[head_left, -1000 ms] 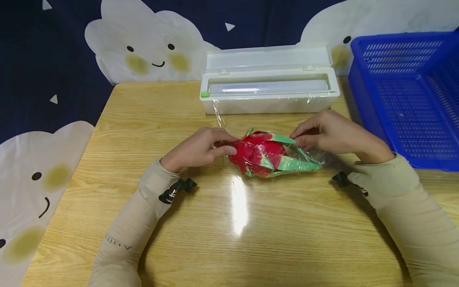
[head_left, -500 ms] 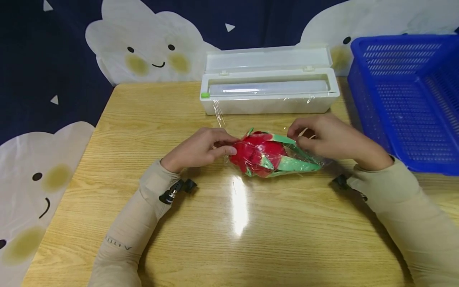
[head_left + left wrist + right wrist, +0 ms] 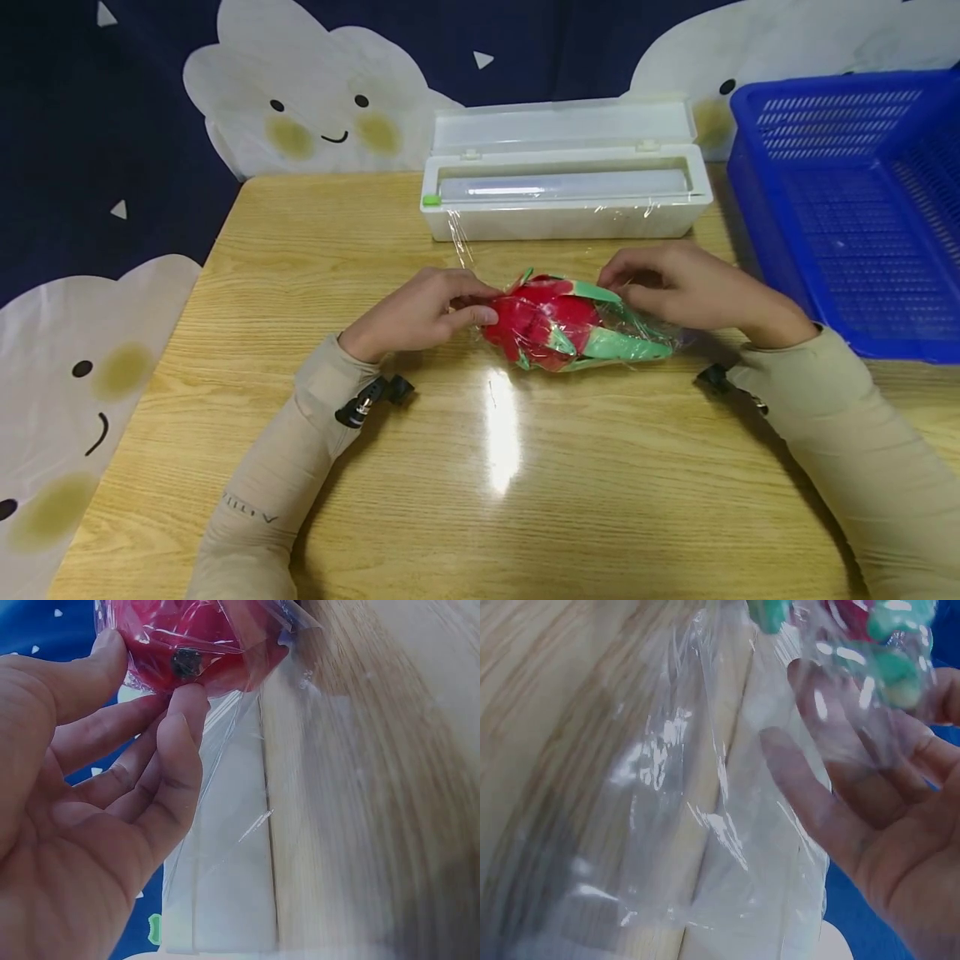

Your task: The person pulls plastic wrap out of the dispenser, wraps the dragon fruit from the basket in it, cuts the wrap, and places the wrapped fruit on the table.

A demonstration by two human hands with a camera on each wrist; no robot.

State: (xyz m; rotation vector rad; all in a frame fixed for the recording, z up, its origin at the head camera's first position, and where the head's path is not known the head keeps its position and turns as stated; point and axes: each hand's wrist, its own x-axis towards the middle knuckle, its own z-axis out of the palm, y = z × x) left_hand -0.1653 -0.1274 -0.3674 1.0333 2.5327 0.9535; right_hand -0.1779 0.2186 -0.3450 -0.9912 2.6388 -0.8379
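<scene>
A red dragon fruit (image 3: 551, 312) with green-tipped scales lies on its side, covered in clear cling film (image 3: 660, 757). My left hand (image 3: 420, 312) holds its stem end between thumb and fingers, seen close up in the left wrist view. At the leafy end is my right hand (image 3: 686, 287), its fingers spread and loosely bent. In the right wrist view these fingers show through the film, touching or just behind it. Film runs back from the fruit towards a white dispenser box (image 3: 562, 221), whose lid stands raised over a roll of film (image 3: 562, 185).
A blue plastic basket (image 3: 780, 250) stands at the right behind my right forearm. On the box's front edge, at the left, sits a green slider (image 3: 431, 200). The wooden table (image 3: 525, 533) ends at a dark cloth (image 3: 525, 50) with cloud prints.
My right thumb and fingers have parted from their pinch at the leafy end and moved slightly down. The left hand and the dragon fruit have stayed in place.
</scene>
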